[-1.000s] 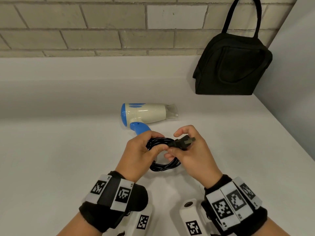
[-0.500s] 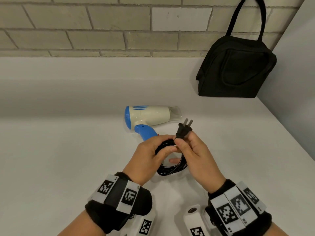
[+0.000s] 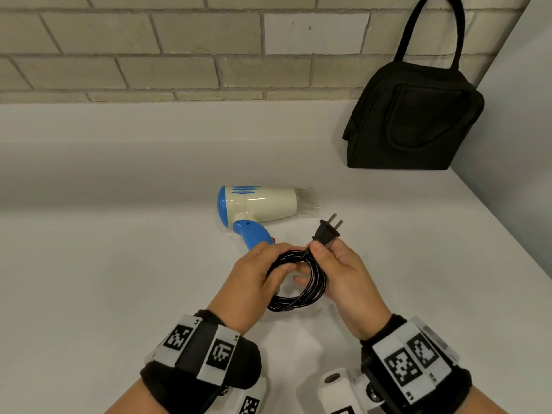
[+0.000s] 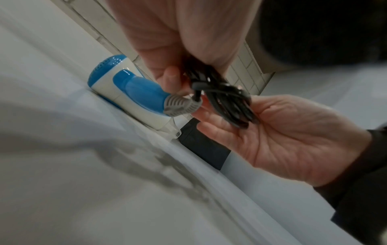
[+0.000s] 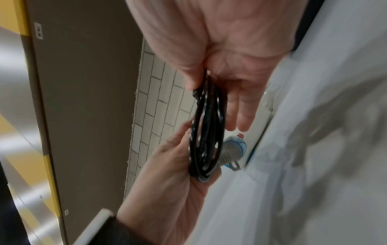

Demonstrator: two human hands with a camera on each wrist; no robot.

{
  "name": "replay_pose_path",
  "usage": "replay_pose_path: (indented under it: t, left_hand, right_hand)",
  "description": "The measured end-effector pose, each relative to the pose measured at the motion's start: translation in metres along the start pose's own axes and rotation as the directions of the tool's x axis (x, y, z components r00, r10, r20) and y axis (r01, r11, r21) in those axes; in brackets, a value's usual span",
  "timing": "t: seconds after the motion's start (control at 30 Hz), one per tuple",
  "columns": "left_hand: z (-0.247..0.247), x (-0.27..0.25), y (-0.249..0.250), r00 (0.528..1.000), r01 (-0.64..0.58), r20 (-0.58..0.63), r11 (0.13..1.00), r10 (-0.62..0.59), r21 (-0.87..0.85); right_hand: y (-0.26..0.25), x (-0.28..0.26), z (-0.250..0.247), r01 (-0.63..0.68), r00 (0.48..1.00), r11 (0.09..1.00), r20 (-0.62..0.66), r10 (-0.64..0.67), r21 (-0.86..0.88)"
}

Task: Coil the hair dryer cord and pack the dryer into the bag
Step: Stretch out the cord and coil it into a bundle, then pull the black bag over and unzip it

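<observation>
The cream and blue hair dryer lies on its side on the white counter, nozzle to the right. Its black cord is wound into a small coil held just above the counter in front of the dryer's blue handle. My left hand grips the coil's left side between thumb and fingers. My right hand pinches the cord right below the plug, whose prongs point up and away; its other fingers lie straight under the coil. The black bag stands upright at the back right corner.
A brick wall runs along the back above a raised white ledge. A grey side wall bounds the counter on the right, next to the bag.
The plug has swung from pointing right to pointing up and away as my right hand turned it over the coil. The left hand has kept its grip on the coil.
</observation>
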State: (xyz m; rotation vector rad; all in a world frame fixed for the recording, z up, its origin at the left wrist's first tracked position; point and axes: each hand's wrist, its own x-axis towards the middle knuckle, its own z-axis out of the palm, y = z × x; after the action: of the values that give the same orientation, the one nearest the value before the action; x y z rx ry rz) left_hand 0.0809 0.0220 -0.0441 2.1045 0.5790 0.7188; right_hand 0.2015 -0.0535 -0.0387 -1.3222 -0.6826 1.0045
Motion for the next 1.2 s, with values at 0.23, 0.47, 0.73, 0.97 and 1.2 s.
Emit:
replay_pose_path:
  t: [0.23,0.47,0.73,0.97,1.2]
  left_hand:
    - [0.010,-0.006,-0.006,0.917,0.370,0.035,0.812,-0.398,-0.452]
    - [0.004,-0.010,-0.009,0.893,0.418,0.139,0.676,-0.428,-0.607]
    - [-0.009,-0.015,-0.011,0.890,0.438,0.143,0.727,-0.432,-0.529]
    - [-0.007,-0.016,-0.023,0.864,0.478,-0.011,0.826,-0.504,-0.299]
    - [-0.006,-0.017,-0.034,0.821,0.529,-0.101,0.816,-0.561,-0.232]
  right_hand:
    - [-0.004,0.006,-0.005,-0.051,0.999,0.996,-0.011,0.050,-0.080]
    - [-0.001,0.005,-0.004,-0.109,0.988,0.994,-0.110,0.106,-0.026]
    - [-0.003,0.007,-0.007,-0.172,0.984,0.984,0.039,0.174,-0.053]
    - [-0.001,0.020,-0.003,-0.100,0.991,0.914,0.045,0.128,-0.394]
    - [0.002,0.025,-0.003,-0.219,0.967,0.936,0.069,0.246,-0.276]
